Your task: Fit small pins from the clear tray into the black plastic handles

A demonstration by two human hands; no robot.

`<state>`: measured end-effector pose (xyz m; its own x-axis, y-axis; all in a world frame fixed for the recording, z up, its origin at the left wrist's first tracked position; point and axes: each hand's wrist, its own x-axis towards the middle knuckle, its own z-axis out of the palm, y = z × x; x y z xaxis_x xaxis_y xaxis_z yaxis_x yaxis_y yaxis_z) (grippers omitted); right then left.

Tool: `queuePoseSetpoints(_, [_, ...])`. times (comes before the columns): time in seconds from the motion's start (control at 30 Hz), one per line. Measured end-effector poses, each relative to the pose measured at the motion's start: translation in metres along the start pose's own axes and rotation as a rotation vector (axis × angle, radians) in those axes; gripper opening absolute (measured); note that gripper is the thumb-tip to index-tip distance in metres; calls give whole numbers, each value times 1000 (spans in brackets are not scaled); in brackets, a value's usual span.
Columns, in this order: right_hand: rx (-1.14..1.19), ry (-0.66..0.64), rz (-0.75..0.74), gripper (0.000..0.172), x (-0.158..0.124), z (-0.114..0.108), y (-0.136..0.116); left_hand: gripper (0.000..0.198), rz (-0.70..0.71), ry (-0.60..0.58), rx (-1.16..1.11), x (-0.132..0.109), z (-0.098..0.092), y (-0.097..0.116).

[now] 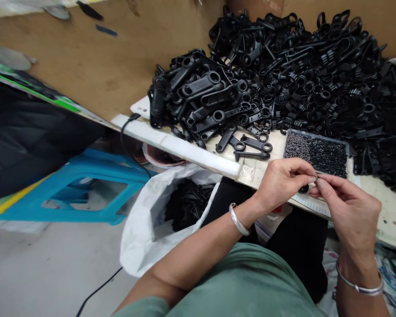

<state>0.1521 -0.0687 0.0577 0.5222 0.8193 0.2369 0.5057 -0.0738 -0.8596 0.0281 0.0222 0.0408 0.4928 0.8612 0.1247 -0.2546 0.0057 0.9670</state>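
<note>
My left hand (282, 180) and my right hand (351, 204) meet fingertip to fingertip over the table's front edge. Both are closed in a pinch. Whatever sits between the fingertips is tiny and mostly covered, so I cannot make it out. A rounded black piece (303, 189) shows just below the left fingers; whether it is held I cannot tell. Right behind the hands stands a clear plastic box (349, 152) full of small dark and greyish parts. Left of it lie several loose black plastic crank-shaped arms (256, 144).
A big heap of black plastic parts (293, 66) covers the back of the table, against cardboard (145, 53). Below the edge, at left, a white sack (141, 233) holds more black parts. Beside it is a blue stool (69, 213). A black cable (122, 136) hangs over the white edge strip (185, 147).
</note>
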Motion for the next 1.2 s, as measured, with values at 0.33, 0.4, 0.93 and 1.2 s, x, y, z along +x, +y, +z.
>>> queuePoseSetpoints(0.33, [58, 34, 3, 17, -2, 6, 2, 11, 14, 22, 11, -9, 3, -1])
queuePoseSetpoints(0.4, [39, 35, 11, 17, -2, 7, 1, 13, 42, 35, 47, -9, 4, -1])
queuePoseSetpoints(0.93, [-136, 1, 123, 21, -1, 0, 22, 9, 641, -123, 1036, -14, -40, -15])
queuePoseSetpoints(1.2, [-97, 15, 196, 20, -1, -8, 26, 12, 694, 6, 1070, -22, -56, -10])
